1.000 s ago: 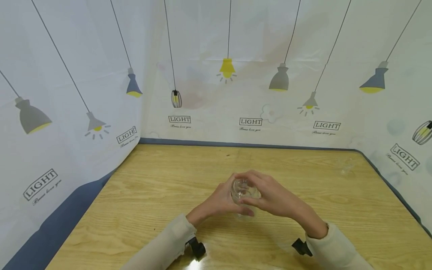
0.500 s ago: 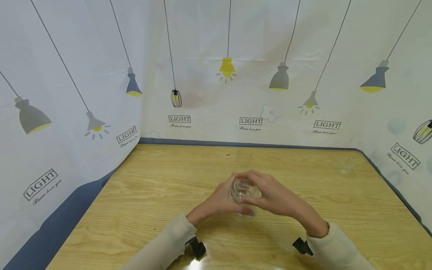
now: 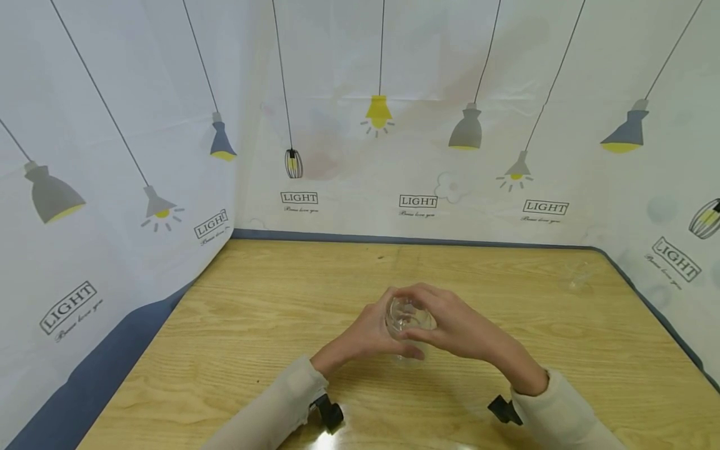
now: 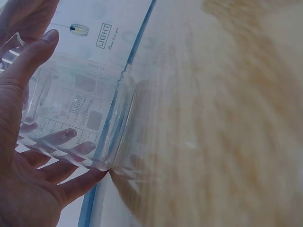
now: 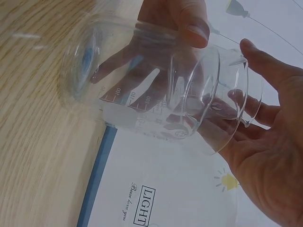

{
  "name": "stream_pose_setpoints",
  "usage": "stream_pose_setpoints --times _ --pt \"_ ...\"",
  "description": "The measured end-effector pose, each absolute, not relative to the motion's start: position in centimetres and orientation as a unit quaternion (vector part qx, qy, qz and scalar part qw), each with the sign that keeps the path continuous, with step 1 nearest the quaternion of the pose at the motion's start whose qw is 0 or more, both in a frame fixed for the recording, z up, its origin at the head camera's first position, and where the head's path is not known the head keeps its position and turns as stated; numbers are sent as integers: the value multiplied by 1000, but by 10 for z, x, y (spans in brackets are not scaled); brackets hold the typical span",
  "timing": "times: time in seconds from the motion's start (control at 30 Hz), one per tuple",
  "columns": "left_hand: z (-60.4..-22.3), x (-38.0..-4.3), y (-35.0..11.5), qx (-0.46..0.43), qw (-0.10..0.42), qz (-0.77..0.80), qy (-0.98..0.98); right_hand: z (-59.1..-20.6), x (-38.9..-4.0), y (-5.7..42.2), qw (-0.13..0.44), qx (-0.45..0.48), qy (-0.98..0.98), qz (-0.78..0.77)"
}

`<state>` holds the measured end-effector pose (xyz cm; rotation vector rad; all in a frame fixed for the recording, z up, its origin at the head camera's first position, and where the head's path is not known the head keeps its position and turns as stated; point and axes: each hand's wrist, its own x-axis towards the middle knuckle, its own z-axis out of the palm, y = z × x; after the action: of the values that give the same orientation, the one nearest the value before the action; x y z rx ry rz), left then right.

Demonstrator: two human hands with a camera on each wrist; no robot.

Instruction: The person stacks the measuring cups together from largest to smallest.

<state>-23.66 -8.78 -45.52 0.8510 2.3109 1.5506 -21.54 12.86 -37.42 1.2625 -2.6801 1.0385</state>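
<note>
A large clear glass beaker [image 5: 118,97] with printed graduations stands upright on the wooden table, its base close to the surface in the left wrist view. My left hand [image 3: 367,330] grips its side, fingers on the far side and thumb in front. A smaller clear glass beaker [image 5: 232,78] sits partway in its mouth, its rounded bottom inside and its lipped rim above. My right hand [image 3: 457,322] holds that smaller beaker near the rim between thumb and fingers. In the head view, the hands hide much of both beakers.
Another clear glass piece [image 3: 576,275] is at the table's back right. The wooden table [image 3: 236,325] is bordered by a white curtain [image 3: 349,150] printed with lamps, with a blue lower edge. Black wrist cameras [image 3: 327,414] hang by both sleeves.
</note>
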Motion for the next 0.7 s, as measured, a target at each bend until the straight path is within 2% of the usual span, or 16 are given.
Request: stream_pose_setpoints --times 0.33,0.7 --pt "-454 -236 -88 295 117 530 786 -375 -216 128 -5 398 -854 336" --pt "-454 -236 -88 295 112 523 792 -377 -215 128 14 402 -853 333"
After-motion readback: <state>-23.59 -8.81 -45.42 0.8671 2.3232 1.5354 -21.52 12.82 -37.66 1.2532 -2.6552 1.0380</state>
